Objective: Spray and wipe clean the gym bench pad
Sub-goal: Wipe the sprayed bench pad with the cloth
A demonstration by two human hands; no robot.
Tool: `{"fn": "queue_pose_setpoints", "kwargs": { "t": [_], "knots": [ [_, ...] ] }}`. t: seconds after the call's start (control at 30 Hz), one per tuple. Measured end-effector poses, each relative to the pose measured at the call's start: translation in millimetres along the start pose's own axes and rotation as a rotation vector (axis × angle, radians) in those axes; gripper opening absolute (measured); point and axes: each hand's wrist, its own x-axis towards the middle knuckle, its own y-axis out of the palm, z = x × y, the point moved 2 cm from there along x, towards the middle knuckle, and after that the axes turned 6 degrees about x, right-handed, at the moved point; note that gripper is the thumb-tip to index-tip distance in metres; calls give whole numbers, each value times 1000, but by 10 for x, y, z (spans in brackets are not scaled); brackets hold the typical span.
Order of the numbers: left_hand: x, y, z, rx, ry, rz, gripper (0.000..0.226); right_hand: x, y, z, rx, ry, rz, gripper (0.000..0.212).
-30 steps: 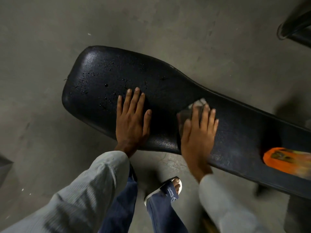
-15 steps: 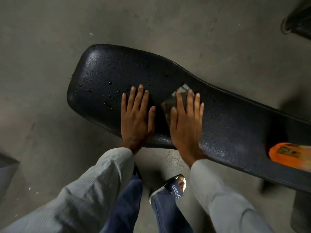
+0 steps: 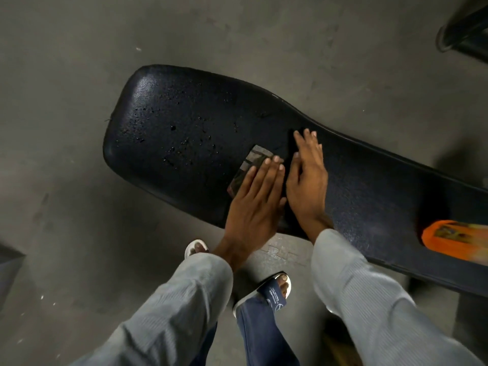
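Observation:
The black gym bench pad (image 3: 184,122) runs from the centre left to the right edge, with spray droplets across its wide rounded end. A small folded grey-brown cloth (image 3: 250,165) lies on the pad, pressed flat under the fingers of my left hand (image 3: 256,196). My right hand (image 3: 307,180) rests flat on the pad just right of it, fingers together, holding nothing. An orange spray bottle (image 3: 454,236) lies on the pad at the far right, partly blurred.
Grey concrete floor surrounds the bench. My feet in sandals (image 3: 272,289) stand right at the pad's near edge. A dark rounded piece of equipment (image 3: 464,30) sits in the top right corner, and a grey block (image 3: 8,273) sits at the left edge.
The cloth has slid left along the pad and passed from under my right hand to under my left. My right hand now lies bare on the pad.

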Motion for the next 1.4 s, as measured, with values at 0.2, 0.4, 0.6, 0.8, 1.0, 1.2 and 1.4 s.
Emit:
{"fn": "queue_pose_setpoints", "kwargs": {
  "t": [0.2, 0.4, 0.6, 0.8, 1.0, 1.2, 1.4],
  "knots": [
    [125, -252, 699, 121, -343, -58, 62, -9, 122, -34, -168, -54, -50, 48],
    [177, -391, 536, 124, -668, -81, 62, -24, 152, -14, -236, -74, -76, 53],
    [-170, -356, 427, 92, -381, 62, 63, -34, 136, 7, -240, -80, -99, 54],
    [414, -435, 892, 138, -803, -62, 65, 1, 145, 16, -320, -86, -101, 52],
    [-83, -393, 319, 85, -444, 121, 67, 26, 151, 76, -359, -69, -35, 58],
    [-155, -546, 1270, 140, -744, -62, 66, -222, 314, 296, -454, -311, 154, 65],
    [-350, -503, 814, 40, -662, -75, 66, -306, 503, 369, -476, -293, 148, 64]
  ]
}}
